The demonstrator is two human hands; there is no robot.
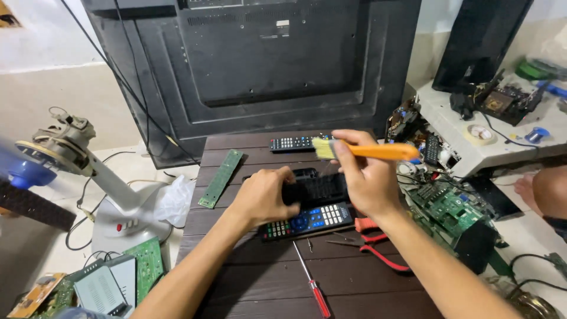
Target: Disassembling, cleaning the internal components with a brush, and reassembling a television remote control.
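My left hand (pixel 263 195) grips a black remote shell (pixel 316 188), holding it just above the dark wooden table (pixel 254 277). My right hand (pixel 367 177) holds a brush with an orange handle (pixel 378 152), its pale bristles pointing left above the shell. Under the shell lies a black remote with coloured buttons (pixel 310 220). Another black remote (pixel 291 143) rests at the table's far edge.
A long green circuit board (pixel 221 178) lies at the table's left. A red-handled screwdriver (pixel 312 280) and red-handled pliers (pixel 378 245) lie near me. A large black television back (pixel 260 59) stands behind. A fan base (pixel 124 215) is left; circuit boards (pixel 449 207) are right.
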